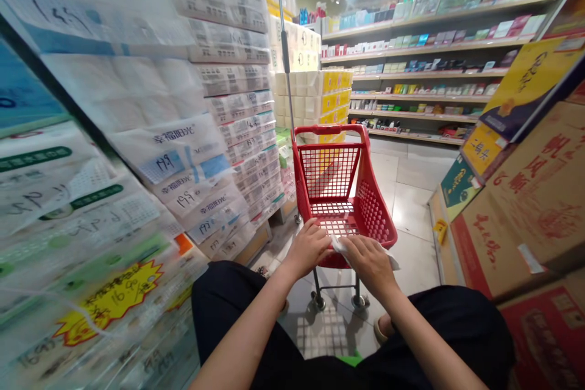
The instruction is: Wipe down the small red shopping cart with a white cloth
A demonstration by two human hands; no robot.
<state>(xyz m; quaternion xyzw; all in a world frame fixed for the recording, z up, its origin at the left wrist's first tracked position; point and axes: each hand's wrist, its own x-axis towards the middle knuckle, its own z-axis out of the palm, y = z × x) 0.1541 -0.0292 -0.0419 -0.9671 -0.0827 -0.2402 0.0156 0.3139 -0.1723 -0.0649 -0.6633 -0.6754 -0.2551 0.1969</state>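
A small red plastic shopping cart [375, 210] with a lattice basket stands upright on wheels in front of me. On the left part of its near rim rests my left hand [308, 248], fingers curled over the edge. My right hand [369, 261] is closed over a crumpled white tissue or thin cloth [339, 245], pressed against the same rim farther right. One end of the white piece sticks out beyond the right side of that hand. The basket floor shows bare lattice. My fingertips are partly hidden by the hands themselves.
Wrapped paper packs [183, 189] rise in tall stacks along the left. Cardboard cartons [539, 177] line the right side. Beyond the cart, tiled floor [411, 183] leads to shelves [425, 100] of small products. A thin pole [284, 49] rises beside the cart's left side.
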